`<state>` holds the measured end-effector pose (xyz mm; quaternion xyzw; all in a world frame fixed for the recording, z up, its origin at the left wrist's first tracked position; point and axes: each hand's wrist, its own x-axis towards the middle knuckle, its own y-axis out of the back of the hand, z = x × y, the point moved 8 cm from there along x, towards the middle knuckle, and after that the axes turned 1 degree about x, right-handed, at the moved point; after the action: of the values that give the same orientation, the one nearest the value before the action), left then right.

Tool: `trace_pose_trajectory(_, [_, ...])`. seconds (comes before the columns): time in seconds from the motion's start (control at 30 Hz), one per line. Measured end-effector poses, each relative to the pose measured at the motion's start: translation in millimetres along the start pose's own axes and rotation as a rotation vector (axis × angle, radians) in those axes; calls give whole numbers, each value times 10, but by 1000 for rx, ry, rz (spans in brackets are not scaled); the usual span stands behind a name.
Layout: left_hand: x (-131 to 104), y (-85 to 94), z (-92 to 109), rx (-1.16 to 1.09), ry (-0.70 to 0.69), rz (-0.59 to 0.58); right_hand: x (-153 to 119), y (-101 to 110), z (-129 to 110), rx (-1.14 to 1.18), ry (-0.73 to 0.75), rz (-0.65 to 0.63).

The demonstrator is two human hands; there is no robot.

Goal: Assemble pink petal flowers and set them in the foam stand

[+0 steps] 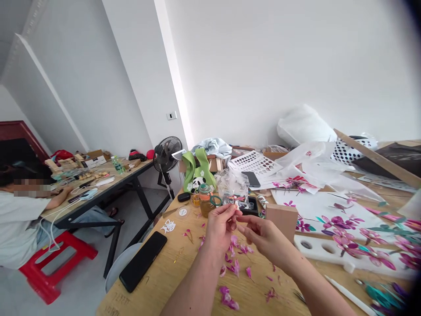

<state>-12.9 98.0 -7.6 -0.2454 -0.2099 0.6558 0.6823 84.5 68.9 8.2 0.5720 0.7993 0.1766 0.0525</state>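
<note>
My left hand (pixel 219 227) and my right hand (pixel 265 237) meet above the wooden table (pixel 171 272), fingertips pinched together on a small pink paper petal (pixel 237 213). Several loose pink petals (pixel 234 259) lie scattered on the table just below both hands. A clear plastic bag (pixel 232 184) and a jar with an amber liquid (pixel 205 199) stand just behind my fingers. A tan block (pixel 282 217) sits right of my hands.
A black phone (pixel 143 260) lies at the table's left edge. Pink paper flower artwork (pixel 345 228) spreads to the right, with a white tool (pixel 348 296). A fan (pixel 167 154) stands behind. At left a person (pixel 19 210) sits at another table beside a red stool (pixel 52 263).
</note>
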Motion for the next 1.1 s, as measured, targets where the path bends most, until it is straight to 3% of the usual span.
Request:
trace_pose_trajectory(0.17, [24,70,64,-8,-45,70,-51,161,-145,-210,75,145])
trace_pose_trajectory(0.43, [82,173,64,9,-79,120,-127,117,-257,-351,48,93])
trace_pose_trajectory(0.57, [88,240,85,57,-93,172,-160,179,-264,-464,19,135])
trace_pose_trajectory(0.7, [92,244,60,30,12,139,-158,336,-195,-591,6,197])
trace_pose_trajectory(0.9, [109,217,-25,72,130,51,-190,601,-179,-587,61,300])
trace_pose_trajectory(1.0, [125,221,-13,197,70,68,-220,571,-235,-597,89,285])
trace_pose_trajectory(1.1, [112,207,47,410,-57,103,-263,409,-323,-610,142,214])
